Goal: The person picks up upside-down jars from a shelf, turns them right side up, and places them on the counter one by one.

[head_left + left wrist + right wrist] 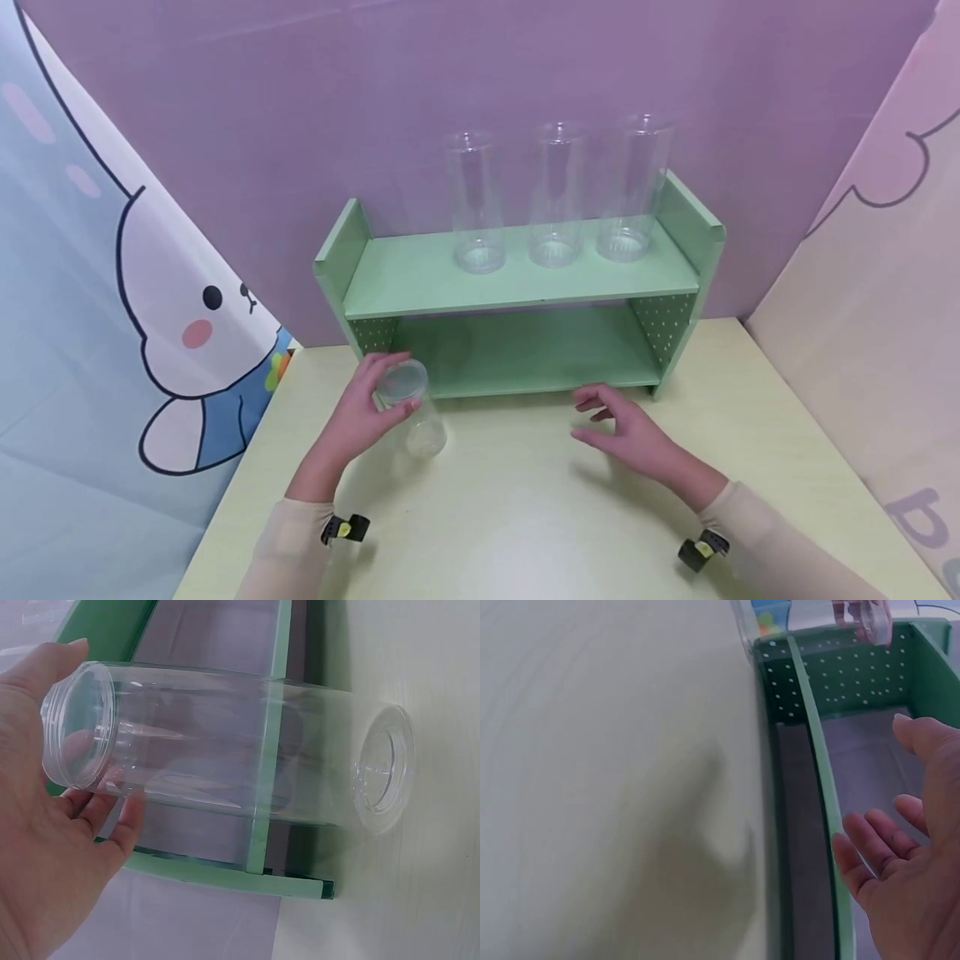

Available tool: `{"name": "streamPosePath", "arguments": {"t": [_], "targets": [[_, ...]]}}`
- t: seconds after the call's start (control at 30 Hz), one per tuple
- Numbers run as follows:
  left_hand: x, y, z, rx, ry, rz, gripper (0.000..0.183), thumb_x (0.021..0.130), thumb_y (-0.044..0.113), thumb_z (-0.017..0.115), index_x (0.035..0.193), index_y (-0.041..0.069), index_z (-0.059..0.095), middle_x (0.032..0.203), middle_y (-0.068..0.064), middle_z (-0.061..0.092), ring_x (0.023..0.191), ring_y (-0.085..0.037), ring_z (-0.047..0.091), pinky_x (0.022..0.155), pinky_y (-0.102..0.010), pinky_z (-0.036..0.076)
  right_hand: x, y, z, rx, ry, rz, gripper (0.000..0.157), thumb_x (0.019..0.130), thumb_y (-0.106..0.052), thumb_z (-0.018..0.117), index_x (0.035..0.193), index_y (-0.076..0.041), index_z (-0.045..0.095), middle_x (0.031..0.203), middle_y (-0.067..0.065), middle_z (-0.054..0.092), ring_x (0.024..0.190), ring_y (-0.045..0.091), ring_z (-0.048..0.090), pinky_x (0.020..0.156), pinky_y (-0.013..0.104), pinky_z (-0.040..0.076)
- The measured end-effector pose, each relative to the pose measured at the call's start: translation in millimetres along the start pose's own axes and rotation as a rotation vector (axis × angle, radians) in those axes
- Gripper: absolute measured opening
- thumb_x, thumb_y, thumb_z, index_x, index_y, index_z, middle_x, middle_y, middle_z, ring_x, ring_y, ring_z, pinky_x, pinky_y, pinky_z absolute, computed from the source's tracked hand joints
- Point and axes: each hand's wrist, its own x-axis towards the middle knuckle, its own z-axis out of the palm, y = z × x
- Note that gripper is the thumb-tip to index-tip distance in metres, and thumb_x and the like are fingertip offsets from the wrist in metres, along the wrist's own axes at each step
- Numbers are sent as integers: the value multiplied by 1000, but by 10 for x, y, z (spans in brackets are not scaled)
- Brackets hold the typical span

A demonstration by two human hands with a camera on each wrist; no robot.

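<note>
A clear jar is just in front of the left end of the green shelf, lower than its top board, with its ringed top end upward and its base toward the table. Whether the base touches the table is hard to tell.

The left hand grips this jar by its upper end, thumb on one side and fingers on the other, so the jar hangs or stands below the palm, on the side facing the middle of the shelf.

As for progress, three more jars of the same kind stand upright on the shelf's top board: one near the middle, the next to its right, the last close to the shelf's right side wall. The gripped jar is the only one in view off the shelf. Its handling looks unfinished, since it is held and not let go; nothing suggests that the other three are being worked on at this moment.

The right hand is in front of the shelf's right end, well apart from the gripped jar, its fingers loosely bent and holding nothing. Behind the shelf hangs a purple cloth.
</note>
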Motion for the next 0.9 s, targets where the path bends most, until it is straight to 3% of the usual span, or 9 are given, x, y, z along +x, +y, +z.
{"name": "streamPosePath", "arguments": {"t": [0.17,0.3,0.43,0.57,0.73,0.9], "targets": [[-3,37,-31,4,33,32,71,91,18,93,154,17,61,148,-9,54,133,-33,57,107,-64,52,-12,-15,-139,-30,67,-21,43,100,-8,83,138,-5,63,133,7,71,117,38,70,97,51,62],[-4,87,-63,2,109,127,63,92,13,90,150,13,64,149,-11,56,135,-33,56,110,-61,50,-18,-23,-270,-82,145,-41,37,99,-4,82,133,-3,67,125,5,72,110,33,71,94,46,63],[0,136,-80,-26,186,217,54,94,4,86,144,10,68,145,-10,60,133,-29,56,112,-44,50,-12,-54,-460,-130,307,-74,30,97,4,81,125,1,70,116,7,74,100,20,72,87,28,62],[-4,180,-84,-56,223,258,51,93,-2,85,140,9,70,143,-10,61,131,-23,55,111,-31,48,5,-109,-700,-159,522,-51,24,97,7,80,119,4,72,109,12,75,92,6,68,78,11,55],[-5,215,-80,-79,243,288,51,90,-8,85,137,6,70,142,-14,61,131,-18,54,110,-29,47,44,-88,-988,-175,740,17,24,97,7,79,119,8,71,110,17,74,92,-2,63,81,8,52],[9,212,-95,-75,241,294,47,91,-6,84,135,7,71,142,-12,61,131,-14,53,109,-29,47,105,-40,-1175,-178,829,55,32,97,6,79,127,9,69,116,14,71,98,1,65,85,10,52]]}}
